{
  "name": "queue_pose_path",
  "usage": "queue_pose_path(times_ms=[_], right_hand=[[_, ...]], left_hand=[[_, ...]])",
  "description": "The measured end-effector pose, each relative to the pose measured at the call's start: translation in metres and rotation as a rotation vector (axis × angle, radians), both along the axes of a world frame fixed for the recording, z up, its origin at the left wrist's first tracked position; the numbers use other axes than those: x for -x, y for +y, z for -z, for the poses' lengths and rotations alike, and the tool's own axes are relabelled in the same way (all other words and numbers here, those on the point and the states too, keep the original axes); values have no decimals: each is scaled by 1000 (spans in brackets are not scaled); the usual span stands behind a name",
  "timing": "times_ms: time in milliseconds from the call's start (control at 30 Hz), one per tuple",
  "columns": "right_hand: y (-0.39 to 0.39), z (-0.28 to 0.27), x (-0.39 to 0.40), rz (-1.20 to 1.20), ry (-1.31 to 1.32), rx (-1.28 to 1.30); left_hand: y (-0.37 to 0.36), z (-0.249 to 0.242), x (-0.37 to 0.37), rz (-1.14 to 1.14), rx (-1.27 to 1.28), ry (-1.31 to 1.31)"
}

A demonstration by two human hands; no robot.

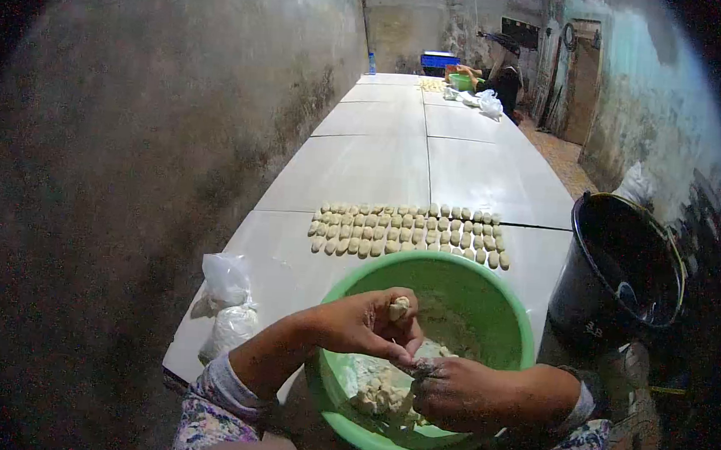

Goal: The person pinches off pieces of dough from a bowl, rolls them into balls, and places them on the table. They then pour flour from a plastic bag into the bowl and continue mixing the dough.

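Note:
A large green basin (526, 335) stands in front of me on the tiled table, holding crumbly pale dough (388, 396) and white flour. My left hand (376, 324) is above the basin, its fingers curled round a small piece of dough (399, 308) that pokes out at the top. Lower and to the right, my right hand (454, 390) is closed, with flour on its fingers. The fingertips of both hands meet over the basin; whatever lies between them is hidden. Beyond the rim, several rows of small oval dough pieces (409, 234) lie on the table.
A tied clear plastic bag (232, 304) of white stuff sits at left. To the right stands a tall black bucket (590, 274). At the table's (363, 172) far end, a person (503, 73) works beside a green bowl (462, 82), a blue crate (440, 60) and plastic bags (489, 104).

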State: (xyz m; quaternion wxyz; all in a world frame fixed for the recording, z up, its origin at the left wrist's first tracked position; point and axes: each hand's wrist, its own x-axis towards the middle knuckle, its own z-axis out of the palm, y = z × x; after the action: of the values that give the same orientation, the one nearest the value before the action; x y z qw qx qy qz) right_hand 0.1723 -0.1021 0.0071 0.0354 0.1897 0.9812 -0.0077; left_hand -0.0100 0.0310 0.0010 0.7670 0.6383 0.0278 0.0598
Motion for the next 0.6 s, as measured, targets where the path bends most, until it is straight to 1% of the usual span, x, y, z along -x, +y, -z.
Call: queue_pose_path(times_ms=[33, 100, 167, 233, 267, 300, 367, 400, 467, 500, 567, 600], right_hand=[[0, -2, 0, -5, 5, 5], [0, -1, 1, -10, 10, 10], [0, 4, 3, 26, -101, 28], [4, 0, 3, 39, -83, 61], [5, -1, 3, 52, -65, 94], [4, 0, 3, 53, -65, 94], [0, 4, 4, 38, -188, -26], [1, 5, 2, 39, -187, -25], [2, 9, -1, 56, -72, 67], [2, 12, -2, 57, -72, 68], [1, 18, -1, 150, -22, 141], [1, 14, 0, 150, -23, 141]], left_hand=[[1, 3, 0, 43, 20, -34], [0, 5, 0, 36, -8, -13], [-1, 1, 0, 30, -37, 7], [-3, -8, 0, -71, -211, 38], [0, 3, -1, -54, -105, -38], [-1, 2, -1, -54, -106, -38], [-3, 0, -1, -52, -112, -28], [-1, 2, -2, -23, -126, -54], [-3, -1, -1, -31, -146, -45], [-4, -3, 0, -41, -166, -39], [-3, -1, 0, -22, -170, -38], [-3, 0, 0, -3, -174, -37]])
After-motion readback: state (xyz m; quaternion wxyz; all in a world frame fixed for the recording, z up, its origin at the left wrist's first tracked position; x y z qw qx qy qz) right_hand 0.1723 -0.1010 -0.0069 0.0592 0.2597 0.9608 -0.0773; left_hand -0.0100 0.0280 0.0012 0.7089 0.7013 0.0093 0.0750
